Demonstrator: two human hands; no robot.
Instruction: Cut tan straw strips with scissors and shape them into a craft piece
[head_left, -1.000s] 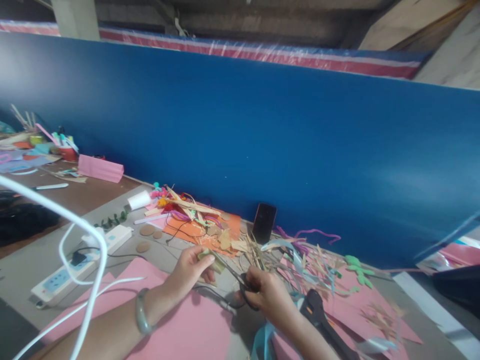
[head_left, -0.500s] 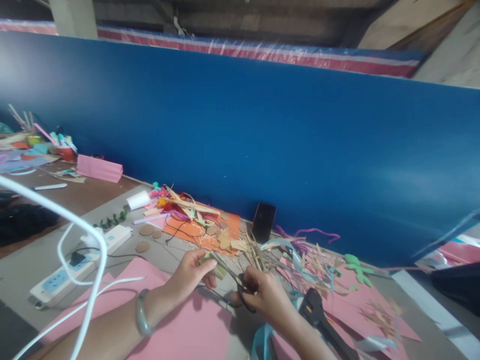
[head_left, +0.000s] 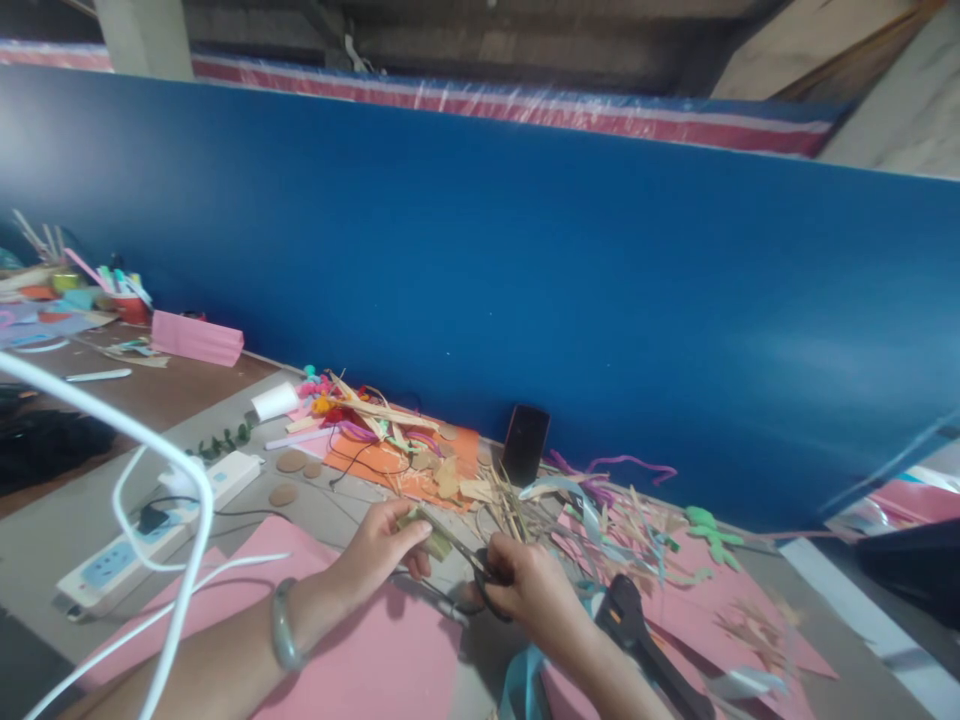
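My left hand (head_left: 384, 548), with a grey bangle on the wrist, pinches a small olive-tan scrap of material (head_left: 424, 530) just above the table. My right hand (head_left: 531, 590) is closed round the black handles of a pair of scissors (head_left: 469, 560). The scissor blades point up and left and meet the scrap. Both hands hover over a pink sheet (head_left: 390, 660) near the front of the table.
A heap of straw strips, ribbons and pipe cleaners (head_left: 600, 520) lies behind my hands, with an orange sheet (head_left: 397, 460), a dark phone (head_left: 525, 445) leaning on the blue partition (head_left: 525, 280), a black glue gun (head_left: 637, 640), a white power strip (head_left: 150, 530) and white cables (head_left: 172, 540) at left.
The hands stay together on the scrap and scissors; the view has drifted slightly. The scissor blades have closed a little on the scrap.
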